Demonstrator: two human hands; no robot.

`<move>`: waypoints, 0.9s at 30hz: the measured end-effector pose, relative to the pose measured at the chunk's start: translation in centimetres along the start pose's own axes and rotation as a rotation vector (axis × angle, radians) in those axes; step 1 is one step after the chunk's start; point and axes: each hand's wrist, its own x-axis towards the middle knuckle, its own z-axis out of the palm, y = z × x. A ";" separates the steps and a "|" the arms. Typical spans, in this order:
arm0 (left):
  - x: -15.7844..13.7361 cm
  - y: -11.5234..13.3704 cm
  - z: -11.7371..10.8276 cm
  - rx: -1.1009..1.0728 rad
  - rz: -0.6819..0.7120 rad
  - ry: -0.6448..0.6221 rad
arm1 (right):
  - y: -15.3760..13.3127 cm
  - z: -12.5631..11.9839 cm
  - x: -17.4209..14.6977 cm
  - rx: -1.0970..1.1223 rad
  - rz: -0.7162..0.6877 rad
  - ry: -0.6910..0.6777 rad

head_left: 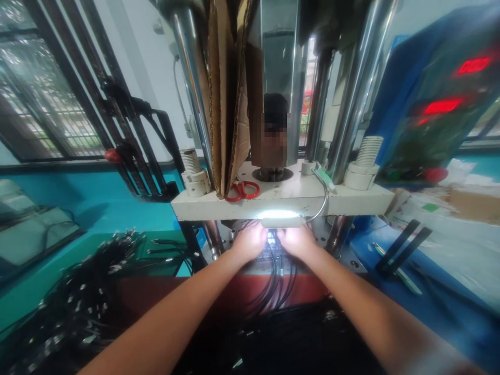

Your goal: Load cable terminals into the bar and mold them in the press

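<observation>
Black cables trailing toward you from between your left hand and right hand, any pinching impossible to tell.

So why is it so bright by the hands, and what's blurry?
Head view, middle: a lit lamp glares white by the left hand and right hand; head view, right side: red digits smear; head view, left side: black cables blur.

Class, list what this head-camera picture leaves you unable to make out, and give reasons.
All in the head view:
Whether the left hand or right hand grips the black cables: hidden by glare under the lamp.
Red digits: blurred.
Top of the cardboard: cut off by the upper edge.
Single connectors in the cable pile: blurred, too small.
</observation>
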 end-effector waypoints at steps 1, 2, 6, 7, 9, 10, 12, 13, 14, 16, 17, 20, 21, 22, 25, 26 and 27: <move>0.1 0.2 0.0 0.006 0.012 -0.001 | -0.1 0.0 0.0 -0.006 -0.015 -0.001; 0.2 0.3 0.1 0.012 0.023 -0.003 | -0.1 -0.1 0.1 -0.010 -0.039 -0.005; 0.1 0.4 0.0 0.034 0.054 -0.013 | -0.3 -0.5 0.5 -0.012 -0.130 -0.017; 0.1 0.4 0.0 0.039 0.057 -0.013 | -0.5 -0.6 0.6 -0.009 -0.138 -0.012; 0.2 0.3 0.1 0.045 0.061 -0.014 | -0.9 -0.6 0.6 -0.001 -0.140 -0.001; 0.3 0.2 0.2 0.046 0.061 -0.014 | -1.1 -0.5 0.5 0.002 -0.138 0.001; 0.4 -0.1 0.5 0.046 0.056 -0.014 | -1.4 -0.4 0.5 0.007 -0.131 -0.005; 0.5 -0.3 0.6 0.046 0.047 -0.013 | -1.5 -0.3 0.5 0.009 -0.128 -0.012; 0.4 -0.5 0.7 0.045 0.032 -0.009 | -1.5 -0.3 0.5 0.009 -0.126 -0.020; 0.2 -1.1 0.7 0.048 -0.018 0.010 | -1.6 -0.4 0.5 0.009 -0.122 -0.033; 0.0 -1.4 0.6 0.052 -0.047 0.024 | -1.7 -0.5 0.6 0.008 -0.121 -0.038; -0.7 -2.1 0.2 0.067 -0.102 0.058 | -2.2 -0.7 0.6 0.007 -0.115 -0.047; -0.9 -2.2 0.1 0.070 -0.103 0.058 | -2.4 -0.7 0.6 0.008 -0.113 -0.055; -1.1 -2.4 0.1 0.073 -0.101 0.054 | -2.6 -0.6 0.5 0.008 -0.113 -0.067; -1.3 -2.6 0.0 0.084 -0.090 0.032 | -2.9 -0.4 0.5 -0.003 -0.114 -0.113; -1.3 -2.6 0.0 0.088 -0.088 0.024 | -2.9 -0.3 0.6 -0.010 -0.115 -0.128; -1.3 -2.6 0.0 0.093 -0.084 0.016 | -3.0 -0.3 0.6 -0.019 -0.116 -0.141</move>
